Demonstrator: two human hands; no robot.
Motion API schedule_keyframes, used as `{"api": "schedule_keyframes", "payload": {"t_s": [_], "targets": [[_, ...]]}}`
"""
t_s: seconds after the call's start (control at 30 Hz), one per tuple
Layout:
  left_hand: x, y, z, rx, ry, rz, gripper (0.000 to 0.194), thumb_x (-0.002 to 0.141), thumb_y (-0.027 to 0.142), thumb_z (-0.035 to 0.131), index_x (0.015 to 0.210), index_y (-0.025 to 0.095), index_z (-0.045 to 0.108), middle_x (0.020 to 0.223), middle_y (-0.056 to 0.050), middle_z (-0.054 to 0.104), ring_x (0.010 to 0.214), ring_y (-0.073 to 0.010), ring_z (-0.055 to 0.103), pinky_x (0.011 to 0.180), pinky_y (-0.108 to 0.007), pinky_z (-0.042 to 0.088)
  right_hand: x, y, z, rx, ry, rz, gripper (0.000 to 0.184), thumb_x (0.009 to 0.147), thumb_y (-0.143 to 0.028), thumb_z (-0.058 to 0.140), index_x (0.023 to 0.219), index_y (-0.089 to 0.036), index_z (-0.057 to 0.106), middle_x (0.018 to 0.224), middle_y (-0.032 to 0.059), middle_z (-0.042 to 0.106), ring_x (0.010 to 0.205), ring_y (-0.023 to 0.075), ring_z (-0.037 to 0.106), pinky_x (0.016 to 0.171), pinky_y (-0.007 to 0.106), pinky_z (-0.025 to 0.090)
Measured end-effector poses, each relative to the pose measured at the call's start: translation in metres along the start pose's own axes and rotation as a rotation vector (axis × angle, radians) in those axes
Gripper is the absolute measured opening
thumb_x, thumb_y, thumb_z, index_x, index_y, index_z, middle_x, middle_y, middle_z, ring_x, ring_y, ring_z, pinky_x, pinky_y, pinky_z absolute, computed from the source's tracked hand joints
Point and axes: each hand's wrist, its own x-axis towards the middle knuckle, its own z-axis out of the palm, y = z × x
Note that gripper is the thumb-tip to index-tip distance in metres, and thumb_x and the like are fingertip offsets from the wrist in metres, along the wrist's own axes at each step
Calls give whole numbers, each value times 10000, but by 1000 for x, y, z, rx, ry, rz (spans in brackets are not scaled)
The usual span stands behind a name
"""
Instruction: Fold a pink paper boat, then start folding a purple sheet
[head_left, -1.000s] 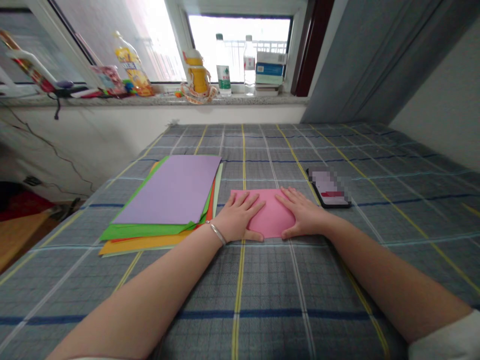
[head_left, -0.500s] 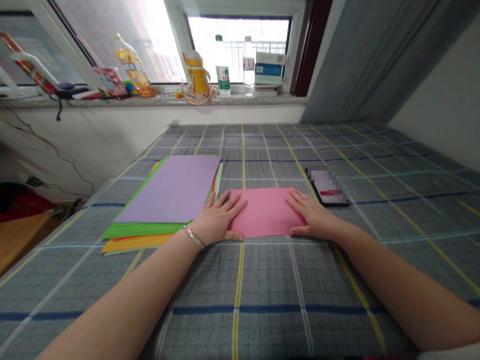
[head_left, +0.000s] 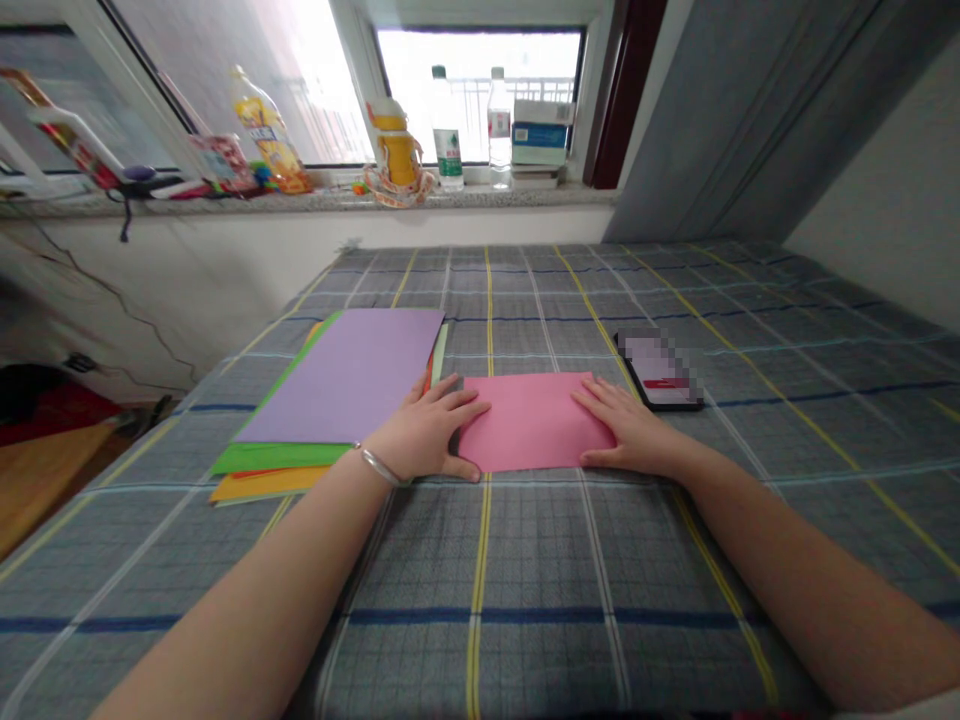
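A pink paper sheet (head_left: 532, 422) lies flat on the plaid bedspread (head_left: 525, 580), its long side running left to right. My left hand (head_left: 427, 432) rests palm down against the sheet's left edge, fingers spread, its thumb near the near corner. My right hand (head_left: 628, 434) lies flat on the sheet's right end, holding nothing. Just left of my left hand is a stack of coloured paper (head_left: 337, 378), with a lilac sheet on top and green, orange and red edges showing below. A metal bangle (head_left: 379, 465) circles my left wrist.
A smartphone (head_left: 660, 370) with a pixelated screen lies just beyond my right hand. Water bottles (head_left: 447, 130), a yellow drink bottle (head_left: 271, 130) and a box (head_left: 541, 125) stand along the window sill (head_left: 322, 200). A wall edges the bed at the far side.
My hands have moved apart since the oldest frame, and the pink sheet now shows as a wider flat rectangle. Over the last half second, my hands and the sheet have barely moved.
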Motion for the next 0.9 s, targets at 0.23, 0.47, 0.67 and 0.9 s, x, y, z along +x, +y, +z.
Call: {"api": "schedule_keyframes", "payload": {"t_s": [0.23, 0.47, 0.67, 0.9], "targets": [[15, 41, 10, 22, 161, 42, 710, 867, 655, 424, 1407, 194, 410, 1458, -145, 410, 1364, -314, 342, 1151, -540, 123, 0, -9, -4, 0, 19, 38, 933, 703, -666, 621, 1459, -183, 367, 1552, 164, 212, 1434, 338, 145, 1151, 505, 184], [27, 61, 13, -3, 212, 176, 656, 877, 607, 466, 1389, 200, 432, 1440, -124, 440, 1325, -323, 393, 1086, -475, 329, 2, -19, -3, -36, 87, 32, 924, 671, -662, 652, 1422, -172, 432, 1526, 178, 286, 1416, 367, 200, 1127, 529, 230], [30, 68, 9, 97, 296, 390, 281, 954, 332, 464, 1144, 158, 578, 1163, -101, 647, 1075, -219, 594, 879, -356, 487, -3, -37, -15, 15, 202, -175, 576, 700, -502, 720, 1186, -205, 635, 1325, 112, 573, 1284, 301, 447, 1082, 475, 329], [26, 76, 7, 234, 321, 437, 117, 936, 197, 489, 981, 138, 580, 899, -64, 680, 842, -195, 639, 702, -320, 486, -6, -59, -24, 77, 176, -345, 98, 839, -316, 624, 860, -225, 654, 926, 17, 707, 891, 171, 625, 787, 305, 453]]}}
